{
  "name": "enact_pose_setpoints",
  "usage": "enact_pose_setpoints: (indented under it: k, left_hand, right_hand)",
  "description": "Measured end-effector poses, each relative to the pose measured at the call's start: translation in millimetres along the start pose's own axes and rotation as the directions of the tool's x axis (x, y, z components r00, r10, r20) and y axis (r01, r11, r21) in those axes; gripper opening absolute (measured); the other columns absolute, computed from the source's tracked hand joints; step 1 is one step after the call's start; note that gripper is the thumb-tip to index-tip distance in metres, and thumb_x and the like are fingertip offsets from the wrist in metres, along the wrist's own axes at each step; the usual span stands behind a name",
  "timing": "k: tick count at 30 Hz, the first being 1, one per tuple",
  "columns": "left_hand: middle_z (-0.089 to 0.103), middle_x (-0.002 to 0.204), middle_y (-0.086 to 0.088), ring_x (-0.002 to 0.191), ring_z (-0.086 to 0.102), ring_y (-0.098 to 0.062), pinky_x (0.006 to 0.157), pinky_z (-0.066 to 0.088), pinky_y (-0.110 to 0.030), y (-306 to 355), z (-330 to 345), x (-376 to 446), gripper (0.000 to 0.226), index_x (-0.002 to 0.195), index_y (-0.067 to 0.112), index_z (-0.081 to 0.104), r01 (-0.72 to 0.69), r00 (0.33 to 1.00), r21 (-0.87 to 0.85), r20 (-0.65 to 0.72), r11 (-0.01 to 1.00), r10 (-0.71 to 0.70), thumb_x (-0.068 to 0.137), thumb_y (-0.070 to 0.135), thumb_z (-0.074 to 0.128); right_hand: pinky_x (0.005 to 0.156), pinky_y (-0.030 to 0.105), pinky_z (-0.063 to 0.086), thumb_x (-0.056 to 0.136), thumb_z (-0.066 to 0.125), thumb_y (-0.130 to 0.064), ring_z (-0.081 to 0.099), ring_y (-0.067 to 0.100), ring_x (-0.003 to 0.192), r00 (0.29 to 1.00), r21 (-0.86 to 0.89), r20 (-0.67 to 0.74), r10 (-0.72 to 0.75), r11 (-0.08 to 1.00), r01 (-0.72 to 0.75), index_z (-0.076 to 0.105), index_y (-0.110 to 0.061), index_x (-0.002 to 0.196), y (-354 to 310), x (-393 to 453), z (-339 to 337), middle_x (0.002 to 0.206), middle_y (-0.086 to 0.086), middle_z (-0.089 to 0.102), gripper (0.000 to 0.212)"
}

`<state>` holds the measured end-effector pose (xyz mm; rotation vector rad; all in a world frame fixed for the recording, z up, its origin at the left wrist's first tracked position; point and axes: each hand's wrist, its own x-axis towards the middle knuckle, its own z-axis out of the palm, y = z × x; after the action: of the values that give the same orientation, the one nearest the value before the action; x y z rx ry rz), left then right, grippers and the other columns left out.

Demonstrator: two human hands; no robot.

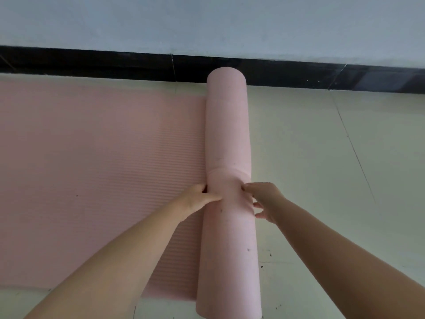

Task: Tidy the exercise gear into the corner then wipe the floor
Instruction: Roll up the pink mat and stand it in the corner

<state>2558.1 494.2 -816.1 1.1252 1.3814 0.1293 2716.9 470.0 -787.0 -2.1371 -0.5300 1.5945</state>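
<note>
A pink exercise mat (99,171) lies on the floor, partly rolled. Its rolled part (227,125) forms a thick tube running from near the wall toward me, and the flat ribbed part spreads out to the left. My left hand (200,199) presses on the left side of the roll with its thumb over the top and its fingers tucked at the seam. My right hand (264,200) grips the roll's right side with fingers curled against it. The roll is dented where both hands squeeze it.
Pale tiled floor (333,180) lies to the right of the roll, with small dark specks of dirt (268,255) near it. A black skirting strip (115,63) runs along the base of a white wall (207,21) just beyond the roll's far end.
</note>
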Motion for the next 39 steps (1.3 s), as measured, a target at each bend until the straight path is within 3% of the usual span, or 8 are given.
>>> enact_pose_setpoints:
  k: [6,12,17,24,27,31,36,39]
  left_hand:
    - [0.059,0.127,-0.004,0.103,0.055,-0.013,0.089,0.042,-0.022,-3,2,-2,0.053,0.132,0.01,0.049,-0.04,0.996,-0.033,-0.085,0.999,0.037,0.083,0.012,0.07]
    - [0.048,0.136,-0.009,0.124,0.048,-0.023,0.096,0.04,-0.026,-16,-12,2,0.067,0.138,0.007,0.034,-0.035,0.97,-0.045,-0.242,0.998,0.023,0.081,0.004,0.07]
    - [0.052,0.104,-0.004,0.09,0.049,-0.017,0.082,0.045,-0.028,-22,-12,5,0.032,0.104,0.01,0.055,0.01,0.913,0.12,-0.407,0.993,0.04,0.077,0.006,0.073]
    - [0.054,0.072,-0.005,0.082,0.05,-0.017,0.069,0.035,-0.025,-17,-27,-11,0.029,0.056,0.018,0.047,0.027,0.916,0.126,-0.4,0.992,0.026,0.082,0.004,0.05]
    - [0.059,0.084,0.0,0.081,0.055,-0.014,0.06,0.037,-0.017,-15,-37,-24,0.012,0.083,0.013,0.062,0.002,0.969,-0.075,-0.247,0.997,-0.021,0.09,0.022,0.058]
    - [0.062,0.117,0.002,0.107,0.057,-0.014,0.08,0.045,-0.02,-25,-43,-33,0.055,0.122,0.007,0.057,0.038,0.991,0.065,-0.129,0.997,-0.03,0.077,0.034,0.074]
    - [0.062,0.118,0.0,0.108,0.058,-0.018,0.086,0.041,-0.024,-33,-44,-43,0.05,0.126,0.007,0.055,0.034,0.972,-0.031,-0.23,0.999,-0.04,0.079,0.014,0.073]
    - [0.054,0.124,-0.002,0.117,0.053,-0.02,0.092,0.042,-0.027,-42,-49,-48,0.063,0.136,0.01,0.046,0.055,0.891,-0.017,-0.451,0.998,-0.057,0.079,0.01,0.073]
  right_hand:
    - [0.089,0.04,0.041,0.092,0.043,-0.002,0.052,0.028,0.096,0.999,0.027,0.039,0.009,1.0,-0.01,0.062,-0.015,0.078,6,5,-9,0.11,0.01,0.057,0.027]
    - [0.088,0.039,0.046,0.097,0.038,0.002,0.055,0.029,0.093,0.999,0.193,0.043,-0.019,0.981,0.011,0.045,0.003,0.129,9,4,-5,0.101,0.015,0.056,0.033]
    - [0.069,0.026,0.048,0.092,0.04,0.009,0.05,0.014,0.064,0.997,0.066,0.07,-0.019,0.998,0.014,0.051,0.013,0.123,3,2,12,0.071,0.007,0.051,0.033]
    - [0.103,0.038,0.041,0.088,0.034,0.013,0.043,0.025,0.128,0.984,-0.191,0.113,-0.137,0.969,0.157,0.065,-0.013,0.117,-6,-2,20,0.134,0.01,0.051,0.049]
    - [0.102,0.038,0.041,0.088,0.034,0.011,0.042,0.024,0.128,0.98,-0.157,0.141,-0.14,0.974,0.162,0.066,-0.015,0.116,-6,-2,26,0.138,0.008,0.047,0.05]
    - [0.098,0.037,0.04,0.091,0.04,0.005,0.043,0.023,0.106,0.971,-0.067,0.207,-0.119,0.989,0.135,0.065,-0.015,0.116,-7,-6,35,0.119,0.007,0.049,0.04]
    - [0.093,0.035,0.043,0.09,0.041,0.002,0.047,0.02,0.095,0.98,-0.07,0.146,-0.136,0.987,0.147,0.063,-0.02,0.073,-11,-6,49,0.096,0.002,0.054,0.035]
    - [0.088,0.033,0.044,0.087,0.051,-0.001,0.054,0.023,0.102,0.977,-0.075,0.093,-0.19,0.978,0.197,0.06,-0.015,0.096,-6,-1,61,0.107,0.009,0.059,0.019]
